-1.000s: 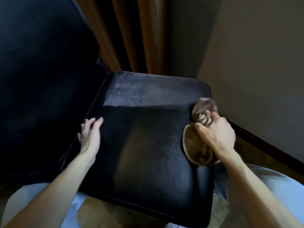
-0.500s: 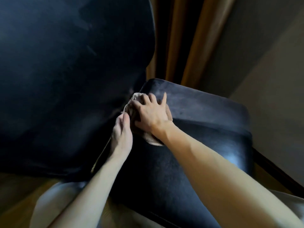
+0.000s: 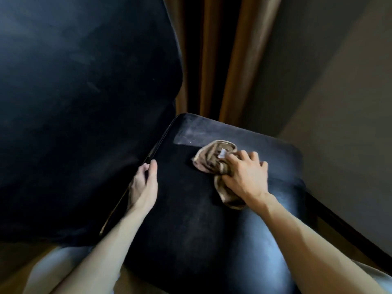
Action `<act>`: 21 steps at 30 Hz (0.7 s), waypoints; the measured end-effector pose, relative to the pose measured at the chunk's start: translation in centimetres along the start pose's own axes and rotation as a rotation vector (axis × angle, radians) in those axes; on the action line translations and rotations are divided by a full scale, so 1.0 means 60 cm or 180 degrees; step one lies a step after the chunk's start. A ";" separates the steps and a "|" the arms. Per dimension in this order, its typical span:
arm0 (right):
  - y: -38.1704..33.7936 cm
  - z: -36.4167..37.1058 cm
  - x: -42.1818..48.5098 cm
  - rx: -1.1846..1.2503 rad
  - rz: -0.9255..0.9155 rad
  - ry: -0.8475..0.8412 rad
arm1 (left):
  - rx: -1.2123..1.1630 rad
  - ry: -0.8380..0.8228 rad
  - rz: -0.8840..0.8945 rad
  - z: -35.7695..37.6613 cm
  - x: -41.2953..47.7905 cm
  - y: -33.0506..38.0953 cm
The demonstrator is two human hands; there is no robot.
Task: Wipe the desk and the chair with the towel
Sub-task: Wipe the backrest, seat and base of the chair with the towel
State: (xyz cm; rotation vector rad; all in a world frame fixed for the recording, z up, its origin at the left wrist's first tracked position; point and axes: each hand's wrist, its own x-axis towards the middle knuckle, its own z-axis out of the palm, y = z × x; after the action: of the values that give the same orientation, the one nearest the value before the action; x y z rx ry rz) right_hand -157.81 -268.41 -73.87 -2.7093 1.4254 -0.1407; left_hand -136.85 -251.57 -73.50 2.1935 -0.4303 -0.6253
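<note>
A black leather chair fills the view: its seat (image 3: 191, 219) lies in front of me and its tall backrest (image 3: 80, 98) rises on the left. A crumpled brown towel (image 3: 212, 160) with a small white label lies on the far middle of the seat. My right hand (image 3: 246, 177) grips the towel's near part and presses it onto the leather. My left hand (image 3: 144, 185) rests with straight fingers on the seat's left edge, beside the seam to the backrest. No desk is in view.
Brown curtains (image 3: 214, 60) hang behind the chair. A beige wall (image 3: 339, 102) runs along the right, with a dark baseboard (image 3: 343, 230) close to the seat's right side. My knees in light trousers (image 3: 53, 270) are at the bottom edge.
My right hand has swept the towel from the seat's back-left corner, beside my left hand, rightwards to the far middle. My left hand stays at the seat's left edge.
</note>
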 end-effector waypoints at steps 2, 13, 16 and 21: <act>0.059 -0.008 -0.034 0.0001 0.0256 0.0051 | 0.0183 -0.0011 0.0050 0.000 -0.001 -0.002; 0.189 -0.002 -0.127 0.0789 0.1166 0.0303 | 0.0945 -0.0100 0.0425 0.055 -0.028 0.039; 0.205 0.003 -0.143 0.1074 0.1365 0.0403 | 0.1100 -0.0544 0.1104 0.127 -0.070 0.079; 0.239 0.017 -0.182 0.1751 0.1705 0.0622 | 0.1227 -0.0835 0.1296 0.209 -0.124 0.118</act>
State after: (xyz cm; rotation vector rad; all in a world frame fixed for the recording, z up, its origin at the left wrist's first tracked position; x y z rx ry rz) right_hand -175.55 -267.47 -76.94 -1.8586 1.7805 -0.6593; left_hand -150.70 -259.94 -72.85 2.2820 -1.1855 -0.6420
